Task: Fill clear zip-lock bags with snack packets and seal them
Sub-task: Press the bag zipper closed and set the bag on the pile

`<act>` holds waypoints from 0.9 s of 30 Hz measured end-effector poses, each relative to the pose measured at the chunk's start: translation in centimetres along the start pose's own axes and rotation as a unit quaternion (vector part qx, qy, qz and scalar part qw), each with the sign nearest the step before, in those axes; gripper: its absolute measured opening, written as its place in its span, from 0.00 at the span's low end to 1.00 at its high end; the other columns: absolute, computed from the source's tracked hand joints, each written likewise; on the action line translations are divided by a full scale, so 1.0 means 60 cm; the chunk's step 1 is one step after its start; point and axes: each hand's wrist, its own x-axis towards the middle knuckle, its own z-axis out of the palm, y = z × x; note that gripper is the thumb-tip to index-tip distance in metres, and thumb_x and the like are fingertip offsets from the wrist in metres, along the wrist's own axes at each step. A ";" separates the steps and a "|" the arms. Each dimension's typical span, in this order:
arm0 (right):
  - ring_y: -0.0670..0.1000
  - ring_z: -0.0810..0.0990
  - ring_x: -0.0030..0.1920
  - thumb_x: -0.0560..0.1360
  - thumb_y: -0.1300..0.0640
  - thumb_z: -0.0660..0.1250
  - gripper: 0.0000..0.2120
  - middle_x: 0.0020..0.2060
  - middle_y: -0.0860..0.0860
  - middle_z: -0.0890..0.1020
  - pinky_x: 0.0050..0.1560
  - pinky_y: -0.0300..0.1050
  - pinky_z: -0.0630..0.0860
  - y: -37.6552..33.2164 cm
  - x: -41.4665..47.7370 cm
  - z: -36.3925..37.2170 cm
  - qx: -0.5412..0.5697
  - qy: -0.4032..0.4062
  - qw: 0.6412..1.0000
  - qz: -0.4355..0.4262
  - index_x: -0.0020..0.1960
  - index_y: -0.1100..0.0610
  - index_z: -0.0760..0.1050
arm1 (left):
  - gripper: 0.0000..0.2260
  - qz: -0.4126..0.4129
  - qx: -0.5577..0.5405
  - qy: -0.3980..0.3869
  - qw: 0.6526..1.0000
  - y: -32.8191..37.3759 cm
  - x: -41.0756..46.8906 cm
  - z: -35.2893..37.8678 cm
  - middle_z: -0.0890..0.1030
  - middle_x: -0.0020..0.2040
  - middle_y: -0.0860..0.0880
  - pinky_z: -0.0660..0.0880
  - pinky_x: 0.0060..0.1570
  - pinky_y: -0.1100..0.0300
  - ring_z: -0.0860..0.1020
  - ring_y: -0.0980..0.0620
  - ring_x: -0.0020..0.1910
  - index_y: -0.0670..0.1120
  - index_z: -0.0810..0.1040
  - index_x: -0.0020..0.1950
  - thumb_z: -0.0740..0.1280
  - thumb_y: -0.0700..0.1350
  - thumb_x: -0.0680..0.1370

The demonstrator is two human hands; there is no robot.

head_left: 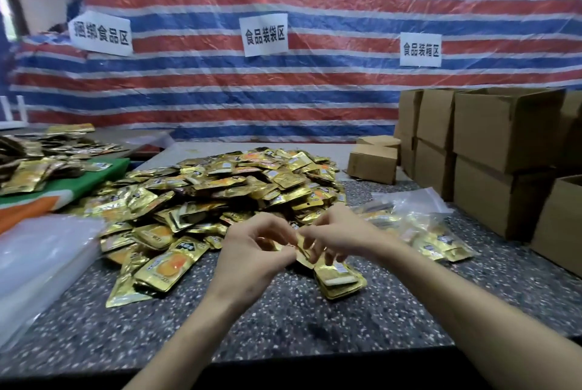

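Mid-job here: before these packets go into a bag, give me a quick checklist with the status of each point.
1. Grip: left hand and right hand both pinch a bunch of packets: ok.
2. Packet count in the bunch: cannot tell, the fingers cover it.
3. Empty bag open at the hands: not ok; the clear bags lie unpicked at the far left.
4. Supply: the big pile of packets lies just behind the hands: ok.
5. Finished work: filled bags lie to the right, out of the hands' way: ok.
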 end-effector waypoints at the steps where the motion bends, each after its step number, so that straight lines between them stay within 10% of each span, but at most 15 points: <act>1: 0.47 0.79 0.27 0.79 0.50 0.65 0.13 0.33 0.51 0.86 0.26 0.35 0.70 -0.014 -0.005 0.011 0.004 -0.014 1.000 -0.026 0.45 0.59 0.82 | 0.11 -0.010 -0.002 0.001 1.000 -0.003 -0.003 -0.010 0.84 0.40 0.50 0.77 0.37 0.63 0.82 0.53 0.39 0.51 0.83 0.40 0.75 0.34 0.70; 6: 0.46 0.80 0.29 0.80 0.52 0.67 0.06 0.36 0.53 0.86 0.26 0.38 0.72 -0.051 -0.008 0.047 0.041 -0.028 0.992 -0.116 0.52 0.53 0.78 | 0.08 -0.030 0.073 0.060 0.995 -0.038 -0.015 -0.103 0.84 0.41 0.52 0.73 0.37 0.67 0.81 0.56 0.39 0.53 0.83 0.42 0.69 0.55 0.77; 11: 0.47 0.79 0.29 0.80 0.55 0.66 0.03 0.36 0.51 0.86 0.25 0.37 0.70 -0.052 0.000 0.066 0.069 -0.028 0.985 -0.155 0.53 0.51 0.77 | 0.03 -0.106 0.246 0.198 0.943 -0.103 -0.035 -0.234 0.82 0.46 0.51 0.76 0.43 0.56 0.80 0.51 0.45 0.49 0.79 0.46 0.71 0.47 0.77; 19: 0.46 0.80 0.30 0.80 0.54 0.67 0.03 0.37 0.51 0.86 0.27 0.37 0.71 -0.039 -0.004 0.078 0.080 -0.042 0.981 -0.169 0.53 0.50 0.78 | 0.17 -0.407 0.624 0.146 0.651 -0.176 -0.073 -0.415 0.74 0.67 0.43 0.67 0.63 0.50 0.70 0.42 0.66 0.46 0.76 0.65 0.62 0.52 0.79; 27: 0.48 0.80 0.31 0.80 0.56 0.67 0.03 0.37 0.54 0.86 0.28 0.37 0.71 -0.021 -0.015 0.071 0.087 -0.061 0.984 -0.140 0.51 0.54 0.80 | 0.14 -0.412 0.607 0.154 0.662 -0.174 -0.078 -0.442 0.81 0.53 0.46 0.70 0.50 0.55 0.78 0.43 0.53 0.47 0.74 0.46 0.69 0.58 0.76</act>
